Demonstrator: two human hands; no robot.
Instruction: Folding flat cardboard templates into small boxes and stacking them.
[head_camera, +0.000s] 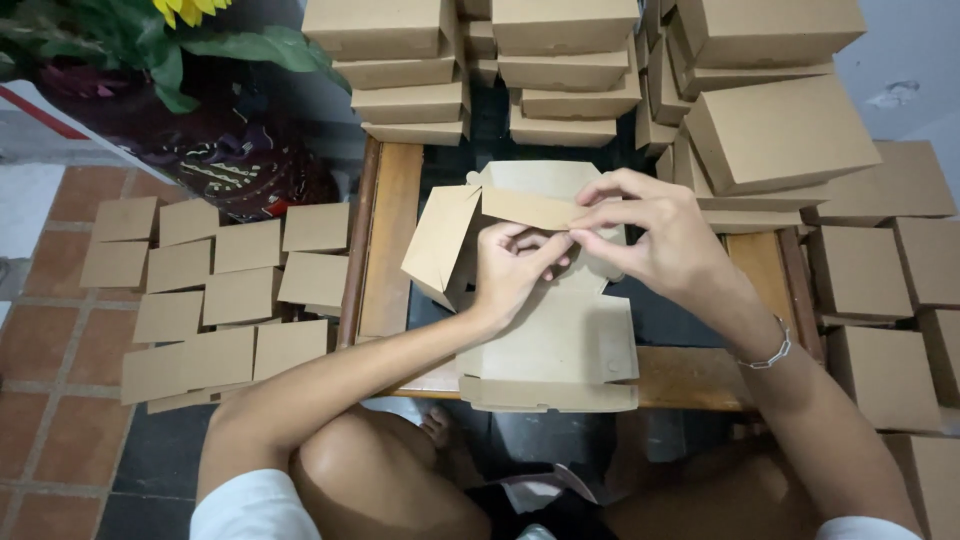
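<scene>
Brown kraft cardboard fills the view: a flat, half-folded box blank (545, 340) lies on a small wooden table (390, 240), its near flap overhanging the table's front edge and its far flaps raised toward the back edge. The left hand (510, 270) pinches the blank near its middle, fingers curled tight on a side wall. The right hand (650, 235), a chain bracelet (772, 352) at its wrist, grasps a long narrow flap (530, 208) between thumb and fingertips and holds it across the blank. Another flap (440, 240) stands tilted at the blank's left side.

The table's left strip is bare wood. Along the back edge rise stacks of finished boxes (565, 70), and more finished boxes (780, 130) crowd the right edge and run out of view, so little free room remains around the hands there. On the tiled floor (50, 350) left of the table, flat cardboard sheets (215, 290) lie overlapped in rows. A plant pot with green leaves (150, 60) is cut off at the top left corner.

The fingertips of the left hand are hidden behind the blank's wall, and the person's knees below hide the table's legs
</scene>
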